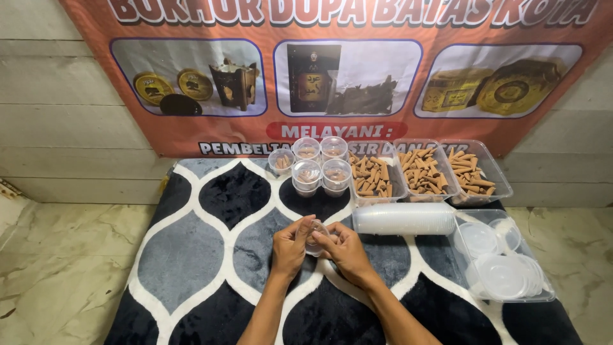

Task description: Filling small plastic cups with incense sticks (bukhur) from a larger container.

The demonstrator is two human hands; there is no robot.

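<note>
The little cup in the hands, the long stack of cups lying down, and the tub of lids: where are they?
small clear cup (316,235), head view, on its clear side between the fingers.
stack of clear cups (403,219), head view, on the middle of the lying stack.
tub of lids (546,295), head view, on its right rim.

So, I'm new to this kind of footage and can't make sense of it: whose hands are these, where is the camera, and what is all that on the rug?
The one picture comes from a camera worn on a person's head, looking down at their own bare hands. The left hand and right hand together hold a small clear cup over a patterned rug. Farther back stand five closed cups with brown contents, then three clear trays of brown cones. A stack of empty cups lies on its side, beside a tray of clear lids. A banner hangs behind.
</note>
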